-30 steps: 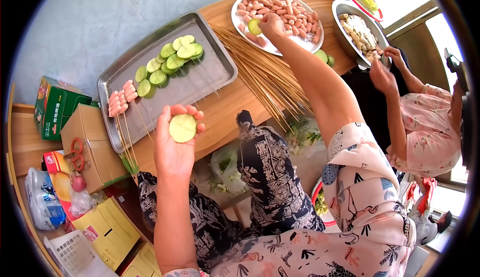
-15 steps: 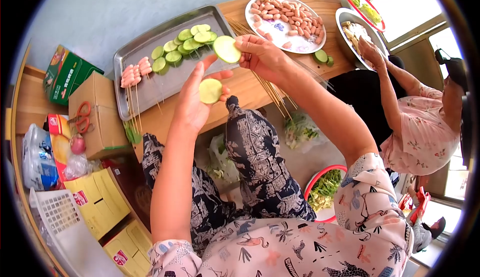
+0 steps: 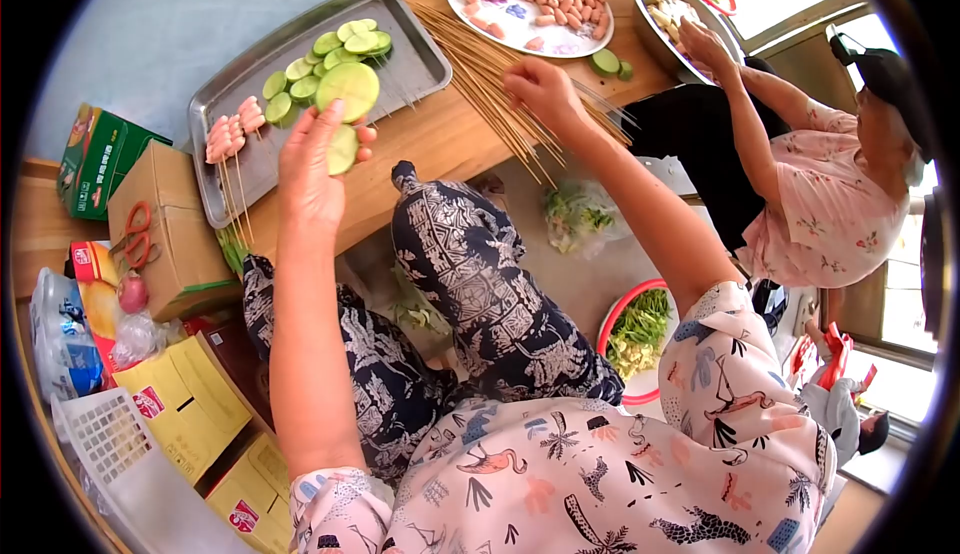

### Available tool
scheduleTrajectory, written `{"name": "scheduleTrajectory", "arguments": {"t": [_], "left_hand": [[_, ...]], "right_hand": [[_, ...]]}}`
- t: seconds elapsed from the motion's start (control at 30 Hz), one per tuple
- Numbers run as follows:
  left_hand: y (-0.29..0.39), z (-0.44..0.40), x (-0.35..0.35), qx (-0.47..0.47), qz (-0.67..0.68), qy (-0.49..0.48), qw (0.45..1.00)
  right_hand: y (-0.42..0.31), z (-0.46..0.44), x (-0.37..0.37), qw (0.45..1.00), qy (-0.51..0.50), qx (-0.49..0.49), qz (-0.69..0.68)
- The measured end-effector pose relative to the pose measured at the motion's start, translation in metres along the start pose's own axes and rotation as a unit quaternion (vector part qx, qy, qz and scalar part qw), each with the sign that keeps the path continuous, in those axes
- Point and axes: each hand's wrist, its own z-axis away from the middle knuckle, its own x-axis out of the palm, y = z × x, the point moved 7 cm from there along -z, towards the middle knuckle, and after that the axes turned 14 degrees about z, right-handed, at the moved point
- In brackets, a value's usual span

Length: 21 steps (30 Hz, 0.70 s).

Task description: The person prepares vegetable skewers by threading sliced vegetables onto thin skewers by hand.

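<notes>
My left hand [image 3: 312, 169] pinches two round green vegetable slices over the metal tray's near edge. The larger slice [image 3: 348, 90] stands above the fingertips, and the smaller slice [image 3: 342, 150] rests against the fingers. My right hand [image 3: 545, 92] is at the bundle of thin wooden skewers [image 3: 490, 84], its fingers curled together; what they hold, if anything, is hidden. On the metal tray [image 3: 222, 104] lie several more green slices [image 3: 300, 70], some on skewers, and pink sausages on skewers [image 3: 226, 138].
A white plate of small sausages [image 3: 545, 42] and vegetable end pieces [image 3: 605, 62] are at the table's back. A co-worker [image 3: 815, 184] reaches into a metal bowl [image 3: 645, 4] on the right. Cardboard boxes [image 3: 165, 224] stand left; a red-rimmed basin of greens [image 3: 606, 339] sits below.
My right hand has let go of the larger slice and moved right to the skewers. Both slices are now in my left hand, which has moved left. The view has shifted slightly.
</notes>
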Motion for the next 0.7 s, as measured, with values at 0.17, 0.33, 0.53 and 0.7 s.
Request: {"name": "scheduleTrajectory", "arguments": {"t": [0.17,0.33,0.53,0.7], "left_hand": [[0.011,0.007,-0.011,0.009,-0.003,0.029,1.0],[0.01,0.009,-0.018,0.003,-0.033,0.033,0.999],[0.008,0.013,-0.023,-0.003,-0.041,0.046,0.998],[0.007,0.016,-0.022,-0.004,-0.043,0.045,0.998]], "right_hand": [[0.072,0.026,-0.015,0.973,0.06,0.035,0.222],[0.073,0.033,-0.009,0.922,0.105,-0.03,0.373],[0.092,0.018,0.0,0.88,0.103,0.0,0.464],[0.089,0.011,0.005,0.866,0.087,0.014,0.491]]}}
